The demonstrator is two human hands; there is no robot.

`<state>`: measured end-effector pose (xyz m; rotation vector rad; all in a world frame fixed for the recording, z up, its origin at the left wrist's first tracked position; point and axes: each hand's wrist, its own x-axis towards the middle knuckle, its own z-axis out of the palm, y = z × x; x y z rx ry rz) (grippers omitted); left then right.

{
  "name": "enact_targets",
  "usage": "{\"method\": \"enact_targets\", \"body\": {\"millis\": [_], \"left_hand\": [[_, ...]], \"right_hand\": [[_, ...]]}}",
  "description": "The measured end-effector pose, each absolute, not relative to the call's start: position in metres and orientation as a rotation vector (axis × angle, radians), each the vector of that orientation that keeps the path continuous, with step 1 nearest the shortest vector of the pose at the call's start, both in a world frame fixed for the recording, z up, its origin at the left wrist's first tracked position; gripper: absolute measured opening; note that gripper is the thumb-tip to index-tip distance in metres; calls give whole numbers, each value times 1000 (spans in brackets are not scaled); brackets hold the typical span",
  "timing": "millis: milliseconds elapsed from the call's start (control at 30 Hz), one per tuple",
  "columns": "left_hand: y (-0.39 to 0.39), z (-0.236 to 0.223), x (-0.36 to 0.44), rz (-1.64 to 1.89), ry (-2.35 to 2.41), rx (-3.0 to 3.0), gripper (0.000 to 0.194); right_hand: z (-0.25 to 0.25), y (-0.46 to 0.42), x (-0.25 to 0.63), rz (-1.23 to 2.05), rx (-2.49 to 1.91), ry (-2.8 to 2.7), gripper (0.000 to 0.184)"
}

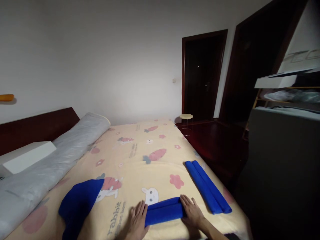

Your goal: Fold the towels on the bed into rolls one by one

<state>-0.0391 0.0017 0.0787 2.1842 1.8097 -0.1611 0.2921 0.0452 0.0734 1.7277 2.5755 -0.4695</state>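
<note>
A folded blue cloth [163,213] lies on the bed close in front of me, its two long sides turned in to meet along a seam. My left hand [138,218] rests at its left end with the fingers stretched out. At the opposite end, my right hand [192,210] lies with extended fingers over the cloth's edge and the thumb apart. Neither hand grips it. To the right is a second blue cloth [208,188], folded into a long double strip. A third, loose blue cloth [78,203] lies crumpled to the left.
The bed [135,166] has a cream sheet with rabbits and carrots. Along its left side run a grey rolled bedding bundle [75,145] and a white box [30,155]. A round stool [186,116] stands beyond; a dark cabinet-like block [282,166] is at right.
</note>
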Motion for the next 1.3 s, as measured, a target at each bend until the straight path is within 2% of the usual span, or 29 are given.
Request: {"method": "enact_targets", "body": {"millis": [100, 200, 367, 533, 700, 933, 1033, 1167, 1300], "left_hand": [[3, 75, -28, -113, 1764, 2274, 78], [-1, 76, -16, -102, 1670, 2355, 64], [-5, 69, -14, -127, 1730, 2409, 67], [-1, 64, -22, -178, 1822, 2326, 68], [-5, 81, -22, -99, 1789, 2227, 67], [-6, 87, -14, -177, 1895, 2019, 72], [-4, 84, -17, -156, 1916, 2042, 70], [0, 83, -20, -103, 1940, 2108, 70], [-1, 84, -14, -84, 1785, 2174, 73]], "right_hand": [[84, 41, 284, -456, 1633, 2678, 90], [95, 34, 275, -440, 1455, 2829, 73], [91, 28, 268, -357, 1501, 2883, 49], [84, 32, 274, -374, 1530, 2807, 59], [86, 33, 276, -441, 1616, 2814, 49], [92, 29, 268, -544, 1643, 2702, 72], [94, 29, 265, -419, 1665, 2718, 70], [95, 31, 266, -225, 1764, 2744, 57], [98, 26, 263, -355, 1477, 2922, 66]]}}
